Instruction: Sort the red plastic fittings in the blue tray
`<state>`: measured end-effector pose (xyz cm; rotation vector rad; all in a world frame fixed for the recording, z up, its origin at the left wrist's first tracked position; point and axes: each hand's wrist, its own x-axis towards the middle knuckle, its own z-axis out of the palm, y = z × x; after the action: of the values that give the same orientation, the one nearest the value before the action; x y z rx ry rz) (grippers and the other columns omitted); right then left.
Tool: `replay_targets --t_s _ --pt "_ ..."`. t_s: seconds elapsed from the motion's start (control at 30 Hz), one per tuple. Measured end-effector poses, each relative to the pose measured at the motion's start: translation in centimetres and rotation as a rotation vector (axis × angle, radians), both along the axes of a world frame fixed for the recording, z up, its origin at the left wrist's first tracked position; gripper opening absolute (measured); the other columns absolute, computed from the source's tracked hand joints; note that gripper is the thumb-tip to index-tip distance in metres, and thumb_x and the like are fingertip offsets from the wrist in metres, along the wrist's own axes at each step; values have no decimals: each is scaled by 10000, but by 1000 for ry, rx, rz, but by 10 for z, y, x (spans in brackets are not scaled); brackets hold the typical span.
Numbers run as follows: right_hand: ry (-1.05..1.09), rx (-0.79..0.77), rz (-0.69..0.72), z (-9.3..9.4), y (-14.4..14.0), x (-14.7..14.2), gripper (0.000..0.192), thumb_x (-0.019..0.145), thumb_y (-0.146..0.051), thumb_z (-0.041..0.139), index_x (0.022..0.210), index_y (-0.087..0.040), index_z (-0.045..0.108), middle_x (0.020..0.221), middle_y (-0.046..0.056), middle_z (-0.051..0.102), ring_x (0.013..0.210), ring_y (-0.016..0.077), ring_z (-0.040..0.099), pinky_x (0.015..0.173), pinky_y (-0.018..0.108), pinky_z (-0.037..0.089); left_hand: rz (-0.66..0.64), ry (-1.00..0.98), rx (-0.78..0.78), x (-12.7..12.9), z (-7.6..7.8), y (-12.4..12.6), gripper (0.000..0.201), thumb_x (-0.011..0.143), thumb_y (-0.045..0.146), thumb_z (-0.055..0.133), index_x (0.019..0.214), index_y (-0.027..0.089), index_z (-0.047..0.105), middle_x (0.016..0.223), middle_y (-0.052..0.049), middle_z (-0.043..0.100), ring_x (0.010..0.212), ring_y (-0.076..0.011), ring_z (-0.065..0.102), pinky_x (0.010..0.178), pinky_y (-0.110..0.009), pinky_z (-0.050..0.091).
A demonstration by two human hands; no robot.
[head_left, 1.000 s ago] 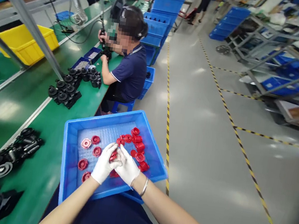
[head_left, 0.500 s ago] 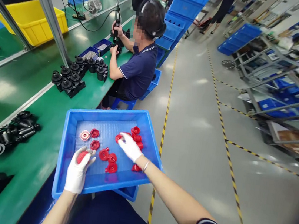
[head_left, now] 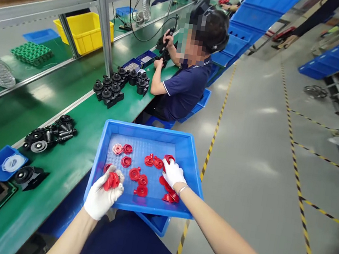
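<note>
**A:** Your left hand (head_left: 102,195) sits at the lower left corner of the blue tray (head_left: 193,171), and its grip is closed around a small stack of red parts (head_left: 111,181). Keep that stack pinched between thumb and fingers with the faces lined up, so nothing slides out of the glove.

**B:** And the right hand (head_left: 173,172)?

**A:** It lies low in the middle right of the tray, fingers curled down over a red piece (head_left: 169,158) at its tips. I cannot tell whether that grip has closed on the piece or only rests on it; the glove hides the contact. Before you lift, I would make sure you have just one piece, taken by its rim.

**B:** What about the others?

**A:** The loose red parts (head_left: 137,175) are scattered over the tray floor in the centre of the frame, some touching, and a pale disc (head_left: 117,149) lies near the tray's upper left. Pick from the near cluster first, so your wrist does not sweep across the ones just beside it.

**B:** Anything around you to mind?

**A:** The tray overhangs the edge of the green worktop (head_left: 53,177) toward your lap, so press lightly and do not lean on its near wall. The black assemblies (head_left: 48,139) lie well apart at centre left, and a co-worker (head_left: 183,91) works further up the frame, well apart from your hands.
</note>
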<state>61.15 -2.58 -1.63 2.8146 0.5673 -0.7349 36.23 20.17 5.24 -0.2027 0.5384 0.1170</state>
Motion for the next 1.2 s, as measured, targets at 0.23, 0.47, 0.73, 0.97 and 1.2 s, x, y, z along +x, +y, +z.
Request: replay_targets --t_s 0.23,0.47,0.73,0.97,1.2 --pt "30 34 49 -13 1 3 683 830 -465 409 1480 -323 249 1410 114 178 1220 54 390 1199 266 388 -12 86 30 -17 7 9 85 842 198 640 869 126 677 1023 -91 607 955 -225 624 705 -324 590" --pt "114 175 61 -15 -1 0 824 811 -399 468 1508 -423 30 1495 34 80 1367 50 347 1240 200 366 0 258 183 -50 4 11 312 911 65 403 905 138 707 1039 -125 644 966 -222 659 749 -344 600" --pt "72 328 7 -7 8 -7 806 817 -430 472 1534 -306 126 1457 71 190 1368 32 316 1311 222 298 -68 292 190 -65 -12 2 413 850 -24 464 1149 181 661 1129 -186 641 970 -249 679 765 -363 599" --pt "-26 354 -12 17 21 5 628 911 -497 195 1512 -317 149 1461 30 213 1294 -55 361 1287 185 347 -113 298 207 -48 -4 5 517 839 -33 488 1277 224 583 1182 -175 630 965 -235 676 682 -302 588" --pt "48 -16 -36 10 -6 32 611 876 -508 362 1259 -48 482 1221 90 458 1274 -10 387 1229 238 401 -157 282 242 -39 -12 1 436 826 -25 506 1193 177 628 1175 -186 628 922 -236 682 712 -348 600"
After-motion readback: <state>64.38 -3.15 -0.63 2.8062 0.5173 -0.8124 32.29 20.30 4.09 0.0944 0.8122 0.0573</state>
